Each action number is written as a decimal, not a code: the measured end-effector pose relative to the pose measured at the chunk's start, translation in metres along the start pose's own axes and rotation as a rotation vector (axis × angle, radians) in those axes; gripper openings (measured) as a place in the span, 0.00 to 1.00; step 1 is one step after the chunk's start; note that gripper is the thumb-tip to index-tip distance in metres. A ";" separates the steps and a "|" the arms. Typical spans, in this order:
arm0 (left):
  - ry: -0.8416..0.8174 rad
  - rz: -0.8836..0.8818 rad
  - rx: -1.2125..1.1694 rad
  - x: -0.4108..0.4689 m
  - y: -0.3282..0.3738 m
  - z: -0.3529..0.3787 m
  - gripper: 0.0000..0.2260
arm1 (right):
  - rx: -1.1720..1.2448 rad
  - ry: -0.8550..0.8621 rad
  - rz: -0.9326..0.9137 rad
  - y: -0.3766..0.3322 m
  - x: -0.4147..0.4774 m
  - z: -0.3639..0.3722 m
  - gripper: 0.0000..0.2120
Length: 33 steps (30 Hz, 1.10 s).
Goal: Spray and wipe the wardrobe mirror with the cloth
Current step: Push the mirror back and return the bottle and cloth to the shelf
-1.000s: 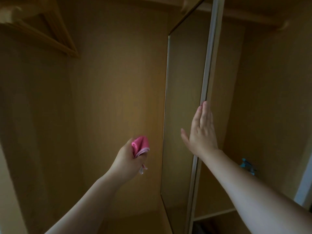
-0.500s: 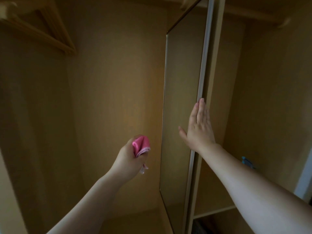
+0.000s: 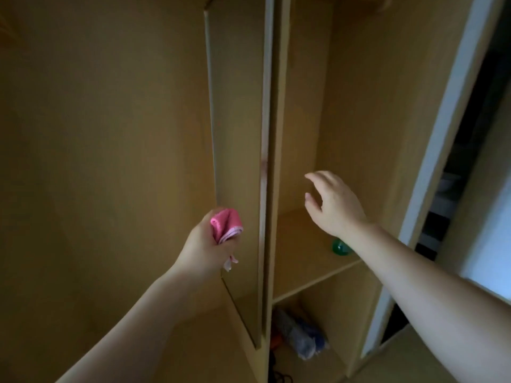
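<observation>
There was the mirror (image 3: 237, 134), a tall narrow pane fixed to the left face of the wardrobe's upright divider (image 3: 278, 106). It was seen at a steep slant, dim, and showed only tan wood in its glass, with a pale strip down its near edge. Right in front of its lower part the left hand (image 3: 203, 244) was bunched round a pink cloth (image 3: 225, 226), fingers curled tight, a wad of folded fabric poking out of the top of the fist. A small pale tag (image 3: 230, 262) dangled beneath the fist, too small to read. The right hand (image 3: 336, 205) hung in the air on the other side of the divider, off the mirror, fingers loosely bent and spread, holding nothing. Below its wrist a green-blue object (image 3: 341, 247) sat on the shelf (image 3: 301, 261), mostly hidden by the forearm, so what it was I couldn't tell. Under the shelf lay a blurry blue-grey bundle (image 3: 300, 337) with something orange (image 3: 276, 341) beside it. A white door frame (image 3: 442, 161) ran up the right side.
</observation>
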<state>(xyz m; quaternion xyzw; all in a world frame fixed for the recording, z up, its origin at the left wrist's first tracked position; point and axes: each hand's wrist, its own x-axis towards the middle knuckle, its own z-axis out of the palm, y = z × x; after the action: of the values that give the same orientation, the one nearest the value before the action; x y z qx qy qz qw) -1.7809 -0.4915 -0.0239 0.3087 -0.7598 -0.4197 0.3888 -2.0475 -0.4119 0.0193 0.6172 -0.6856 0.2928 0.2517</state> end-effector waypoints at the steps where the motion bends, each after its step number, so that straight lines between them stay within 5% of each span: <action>1: -0.023 0.010 -0.002 -0.002 0.000 0.009 0.19 | -0.010 -0.006 0.039 0.010 -0.010 -0.004 0.20; 14: -0.217 -0.010 0.023 0.031 -0.007 0.168 0.22 | -0.003 -0.161 0.333 0.178 -0.076 0.018 0.19; 24: -0.053 -0.184 0.114 0.131 -0.044 0.289 0.21 | 0.107 -0.359 0.333 0.327 -0.039 0.102 0.22; 33: -0.036 -0.347 0.208 0.186 -0.087 0.324 0.23 | 0.250 -0.564 0.467 0.375 -0.020 0.199 0.29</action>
<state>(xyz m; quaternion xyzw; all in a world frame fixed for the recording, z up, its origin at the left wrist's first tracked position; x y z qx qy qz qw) -2.1378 -0.5504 -0.1500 0.4660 -0.7413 -0.4051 0.2632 -2.4151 -0.5146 -0.1684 0.5267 -0.8089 0.2425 -0.0972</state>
